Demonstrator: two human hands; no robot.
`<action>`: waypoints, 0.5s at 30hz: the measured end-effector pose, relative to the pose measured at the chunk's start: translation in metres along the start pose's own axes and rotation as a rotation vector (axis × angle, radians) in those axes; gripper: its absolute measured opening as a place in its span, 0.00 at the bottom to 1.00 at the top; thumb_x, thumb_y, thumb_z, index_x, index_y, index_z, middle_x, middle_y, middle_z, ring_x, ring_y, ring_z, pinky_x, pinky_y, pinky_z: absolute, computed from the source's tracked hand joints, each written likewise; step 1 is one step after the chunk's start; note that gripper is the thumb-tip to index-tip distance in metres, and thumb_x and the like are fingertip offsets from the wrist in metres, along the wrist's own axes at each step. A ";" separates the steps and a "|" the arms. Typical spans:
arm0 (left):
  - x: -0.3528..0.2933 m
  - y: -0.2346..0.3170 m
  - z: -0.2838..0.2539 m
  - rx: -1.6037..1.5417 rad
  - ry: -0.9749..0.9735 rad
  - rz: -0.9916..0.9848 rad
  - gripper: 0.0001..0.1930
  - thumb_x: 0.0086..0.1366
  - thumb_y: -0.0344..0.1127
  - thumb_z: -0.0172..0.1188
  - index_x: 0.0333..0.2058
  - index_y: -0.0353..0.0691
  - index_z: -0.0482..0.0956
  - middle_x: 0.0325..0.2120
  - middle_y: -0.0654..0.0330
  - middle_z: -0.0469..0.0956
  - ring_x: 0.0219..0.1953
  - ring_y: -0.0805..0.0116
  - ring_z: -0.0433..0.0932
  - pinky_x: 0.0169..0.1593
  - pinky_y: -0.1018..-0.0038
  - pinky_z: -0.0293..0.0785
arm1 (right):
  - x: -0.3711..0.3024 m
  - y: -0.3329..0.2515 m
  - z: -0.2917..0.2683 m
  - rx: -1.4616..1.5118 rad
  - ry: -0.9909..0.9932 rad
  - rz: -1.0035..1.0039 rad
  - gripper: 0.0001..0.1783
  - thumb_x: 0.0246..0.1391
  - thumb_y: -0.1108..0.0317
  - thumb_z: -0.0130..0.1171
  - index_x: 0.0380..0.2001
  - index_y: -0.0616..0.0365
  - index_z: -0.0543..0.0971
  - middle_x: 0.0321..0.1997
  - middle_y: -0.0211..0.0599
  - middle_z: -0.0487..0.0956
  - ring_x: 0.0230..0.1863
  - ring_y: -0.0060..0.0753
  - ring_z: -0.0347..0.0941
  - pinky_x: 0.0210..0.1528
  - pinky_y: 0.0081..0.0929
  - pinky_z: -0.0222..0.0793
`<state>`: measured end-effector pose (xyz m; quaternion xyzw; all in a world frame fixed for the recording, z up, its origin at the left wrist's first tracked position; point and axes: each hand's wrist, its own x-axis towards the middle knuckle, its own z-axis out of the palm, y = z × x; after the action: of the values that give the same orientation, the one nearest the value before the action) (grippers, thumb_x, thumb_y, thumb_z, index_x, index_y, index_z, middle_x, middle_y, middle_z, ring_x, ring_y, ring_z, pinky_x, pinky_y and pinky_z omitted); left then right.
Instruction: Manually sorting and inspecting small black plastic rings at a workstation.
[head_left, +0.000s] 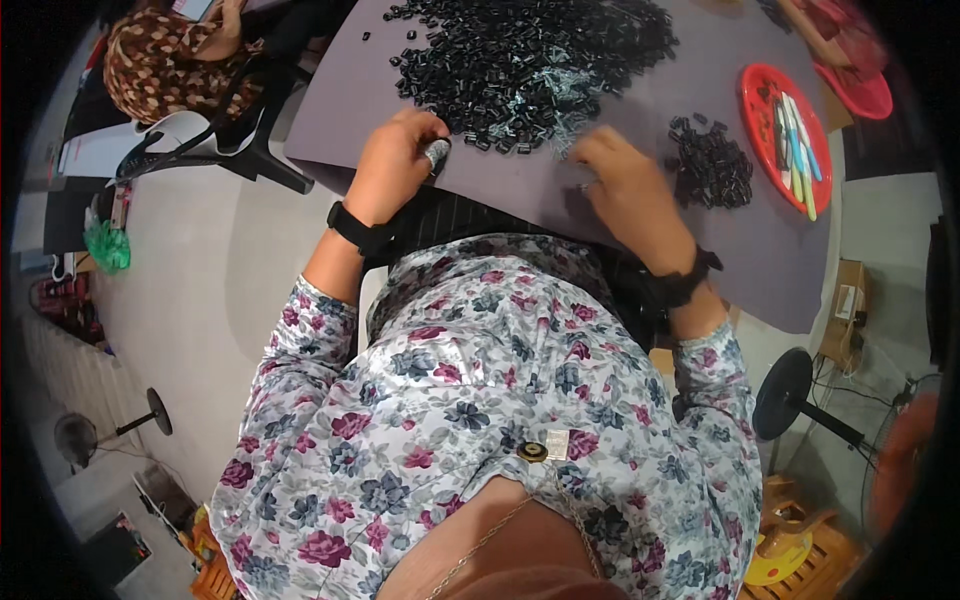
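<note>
A large heap of small black plastic pieces (470,75) covers the far part of the table, with pale, clear slivers (545,95) scattered through its near side. At the heap's near left edge is my left hand (395,160), fingers curled closed. A small grey and black thing (437,153) shows at its fingertips; its kind is unclear. My right hand (630,190) hovers by the heap's near right edge, slightly blurred, thumb and fingers drawn together; whatever they hold is hidden. Right of it lies a smaller pile of black pieces (712,165).
A red round tray (757,130) on the right of the grey table (770,265) holds several slim-handled tools (797,150) and dark bits. Another person's arm (812,35) reaches in at the far right. A person in patterned clothing (165,70) sits at the far left, beside a black chair (265,140).
</note>
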<state>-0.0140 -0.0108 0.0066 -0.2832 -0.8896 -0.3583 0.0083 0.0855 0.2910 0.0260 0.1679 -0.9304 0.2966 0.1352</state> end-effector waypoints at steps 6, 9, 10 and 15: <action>-0.004 0.023 0.000 -0.025 -0.105 0.004 0.20 0.51 0.15 0.58 0.43 0.36 0.82 0.37 0.49 0.80 0.38 0.46 0.79 0.43 0.60 0.76 | -0.008 0.007 0.011 0.033 -0.084 0.033 0.15 0.50 0.81 0.58 0.42 0.56 0.78 0.43 0.40 0.77 0.43 0.53 0.78 0.43 0.44 0.76; -0.007 0.029 0.010 -0.032 -0.136 0.083 0.23 0.49 0.12 0.55 0.45 0.33 0.82 0.38 0.51 0.80 0.43 0.52 0.81 0.47 0.66 0.77 | -0.013 0.011 0.002 0.103 -0.072 0.073 0.18 0.50 0.81 0.58 0.45 0.54 0.80 0.43 0.39 0.77 0.43 0.53 0.78 0.43 0.44 0.76; -0.006 0.033 0.014 -0.034 -0.137 0.100 0.23 0.49 0.11 0.55 0.44 0.33 0.82 0.39 0.50 0.80 0.43 0.51 0.81 0.47 0.65 0.77 | -0.011 0.006 0.001 0.110 -0.050 0.073 0.19 0.50 0.82 0.58 0.46 0.54 0.80 0.43 0.39 0.77 0.43 0.52 0.78 0.43 0.43 0.76; 0.002 0.050 0.025 -0.010 -0.169 0.158 0.22 0.49 0.11 0.55 0.44 0.33 0.82 0.39 0.49 0.80 0.44 0.46 0.80 0.46 0.63 0.78 | -0.009 0.005 0.007 0.022 -0.124 0.076 0.24 0.50 0.85 0.56 0.51 0.54 0.81 0.46 0.41 0.77 0.46 0.52 0.78 0.47 0.40 0.75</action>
<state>0.0144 0.0350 0.0198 -0.3817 -0.8602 -0.3359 -0.0400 0.0906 0.2931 0.0148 0.1521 -0.9394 0.3006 0.0640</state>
